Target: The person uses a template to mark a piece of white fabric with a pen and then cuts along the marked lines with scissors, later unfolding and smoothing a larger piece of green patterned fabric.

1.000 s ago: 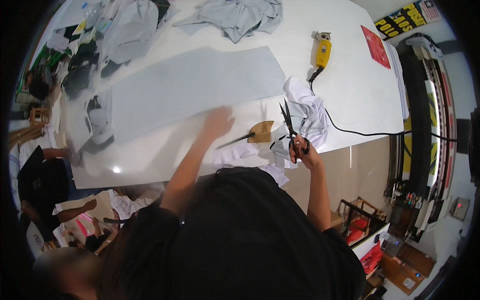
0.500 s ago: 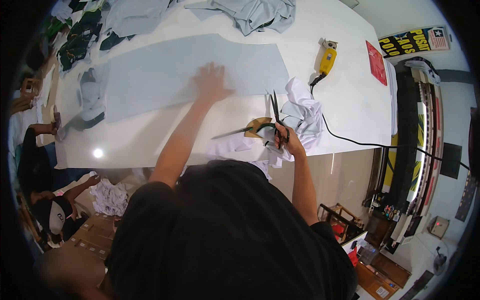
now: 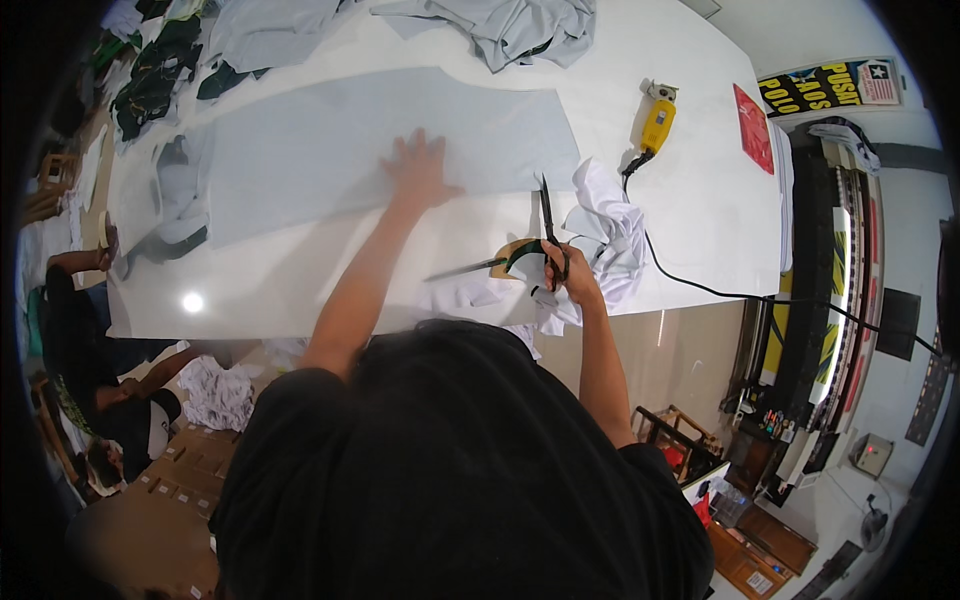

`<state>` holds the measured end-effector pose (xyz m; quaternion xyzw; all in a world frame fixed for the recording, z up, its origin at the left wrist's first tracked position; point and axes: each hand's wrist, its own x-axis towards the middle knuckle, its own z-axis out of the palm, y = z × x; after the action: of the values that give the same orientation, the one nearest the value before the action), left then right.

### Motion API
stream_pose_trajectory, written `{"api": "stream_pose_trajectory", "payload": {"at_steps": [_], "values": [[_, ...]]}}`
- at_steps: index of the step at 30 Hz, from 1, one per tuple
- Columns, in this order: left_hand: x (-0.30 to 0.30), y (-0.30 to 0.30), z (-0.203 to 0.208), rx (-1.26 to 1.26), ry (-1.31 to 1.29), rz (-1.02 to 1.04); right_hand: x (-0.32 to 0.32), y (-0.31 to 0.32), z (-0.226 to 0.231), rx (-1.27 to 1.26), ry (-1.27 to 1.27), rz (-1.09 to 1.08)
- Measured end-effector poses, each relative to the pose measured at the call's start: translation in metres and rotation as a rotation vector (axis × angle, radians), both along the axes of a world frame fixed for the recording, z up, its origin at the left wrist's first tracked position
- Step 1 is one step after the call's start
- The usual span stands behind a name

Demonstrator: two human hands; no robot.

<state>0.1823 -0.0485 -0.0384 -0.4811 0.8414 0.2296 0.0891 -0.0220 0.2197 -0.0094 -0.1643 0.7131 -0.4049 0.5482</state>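
Note:
My left hand (image 3: 422, 173) lies with fingers spread on a long pale grey cut fabric piece (image 3: 300, 150), which is laid flat across the white table. In my right hand (image 3: 570, 270) are black scissors (image 3: 547, 212), held by the handles, with the blades pointing away from me near the fabric's lower right edge. The blades look close together. Beside the right hand sit a brown and dark green curved object (image 3: 517, 253) and a second long, thin pointed blade (image 3: 463, 269). Crumpled white fabric (image 3: 613, 225) lies just right of the scissors.
A yellow handheld electric cutter (image 3: 656, 125) rests at the right, its black cable (image 3: 700, 285) running off the table. A red packet (image 3: 752, 128) lies beyond it. Grey fabric (image 3: 530, 30) and dark green fabric (image 3: 160, 80) are heaped at the far side. Another person (image 3: 100, 380) is at the left.
The scissors' blades have come closer together, and my right hand has shifted slightly left. My left hand stays spread on the fabric. The person at the left has moved.

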Motion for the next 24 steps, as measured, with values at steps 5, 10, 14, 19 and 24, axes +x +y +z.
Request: {"api": "stream_pose_trajectory", "payload": {"at_steps": [5, 10, 14, 19, 24], "values": [[-0.0029, 0.0014, 0.0049, -0.004, -0.006, 0.005, -0.0028, 0.0033, -0.0062, 0.004, -0.015, -0.032], [-0.0017, 0.0015, 0.0042, -0.02, -0.004, 0.007, 0.0009, 0.0035, -0.0032, 0.014, 0.019, -0.031], [-0.0021, 0.0017, 0.0024, -0.012, -0.018, 0.011, 0.003, 0.0017, -0.0015, 0.001, -0.011, -0.061], [-0.0024, 0.002, 0.0038, -0.01, -0.025, 0.009, 0.0032, 0.0021, -0.0016, 0.005, 0.015, -0.049], [-0.0016, 0.0017, 0.001, -0.014, -0.016, 0.015, 0.0043, 0.0006, -0.0012, 0.014, -0.009, -0.071]]}}
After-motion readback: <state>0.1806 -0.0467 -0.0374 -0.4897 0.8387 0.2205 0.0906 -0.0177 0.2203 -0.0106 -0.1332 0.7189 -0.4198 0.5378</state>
